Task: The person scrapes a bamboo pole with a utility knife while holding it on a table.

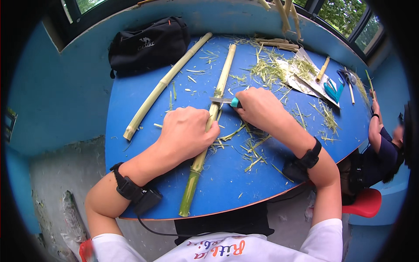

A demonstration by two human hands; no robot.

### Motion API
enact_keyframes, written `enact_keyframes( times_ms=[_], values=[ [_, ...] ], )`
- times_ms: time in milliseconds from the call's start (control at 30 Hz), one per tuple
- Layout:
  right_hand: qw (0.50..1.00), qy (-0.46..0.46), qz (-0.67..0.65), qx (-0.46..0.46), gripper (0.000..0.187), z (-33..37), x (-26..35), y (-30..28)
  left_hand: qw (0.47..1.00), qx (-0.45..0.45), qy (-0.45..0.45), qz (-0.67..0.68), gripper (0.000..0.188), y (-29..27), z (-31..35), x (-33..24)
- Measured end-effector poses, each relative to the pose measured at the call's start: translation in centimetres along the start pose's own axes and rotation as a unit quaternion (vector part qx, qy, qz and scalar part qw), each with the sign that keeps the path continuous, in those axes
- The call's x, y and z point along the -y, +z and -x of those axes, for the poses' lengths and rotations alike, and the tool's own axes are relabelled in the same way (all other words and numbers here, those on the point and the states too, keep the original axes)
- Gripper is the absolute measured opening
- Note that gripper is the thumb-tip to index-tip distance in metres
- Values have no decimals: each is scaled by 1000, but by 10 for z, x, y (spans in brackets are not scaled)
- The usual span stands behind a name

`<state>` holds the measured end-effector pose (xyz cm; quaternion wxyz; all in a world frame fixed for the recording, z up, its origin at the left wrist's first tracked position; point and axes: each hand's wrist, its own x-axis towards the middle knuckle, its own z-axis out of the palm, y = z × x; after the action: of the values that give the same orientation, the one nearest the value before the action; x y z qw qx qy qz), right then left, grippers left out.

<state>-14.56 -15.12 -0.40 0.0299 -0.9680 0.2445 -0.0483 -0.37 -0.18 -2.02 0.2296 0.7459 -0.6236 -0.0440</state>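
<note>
A bamboo stalk (225,70) lies lengthwise on the blue table in front of me, pale and scraped at its far part and still green at the near end. My left hand (187,132) is closed around its middle, knuckles up. Just beyond that grip, my right hand (258,105) holds a knife (223,101) by its teal-and-black handle. The blade lies across the stalk at a joint. How the fingers wrap the handle is partly hidden by the back of the hand. Thin green shavings (255,148) lie right of the stalk.
Left of my stalk lies a second peeled bamboo stalk (168,78), near a black bag (148,45). Shavings heap on white paper (290,76) at far right, by a teal-handled tool (334,91). A person (377,144) sits at the right edge, holding a green stick (370,83).
</note>
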Motion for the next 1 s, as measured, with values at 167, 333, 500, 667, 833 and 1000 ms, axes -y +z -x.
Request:
enact_keyframes(
  times_ms=[167, 333, 500, 667, 833, 1000],
  values=[
    [1000, 25, -13, 12, 18, -6, -2, -2, 999, -32, 24, -17, 35, 2, -1, -1],
    [1000, 10, 11, -6, 19, -11, -6, 2, 998, -27, 19, -48, 34, 1, -2, -1],
    [998, -13, 31, -60, 16, -14, -9, 6, 999, -16, 1, -28, 34, -1, -4, -1],
    [999, -22, 32, -33, 17, -9, -6, 1, 999, 1, -11, -34, 35, -3, -5, -1],
    [999, -34, 16, -33, 14, -3, 8, 0, 999, -13, -2, -39, 35, -1, -4, 1],
    [996, -41, 64, -43, 12, -9, -5, 1, 999, -9, 3, -42, 35, 2, -3, -5]
  ],
)
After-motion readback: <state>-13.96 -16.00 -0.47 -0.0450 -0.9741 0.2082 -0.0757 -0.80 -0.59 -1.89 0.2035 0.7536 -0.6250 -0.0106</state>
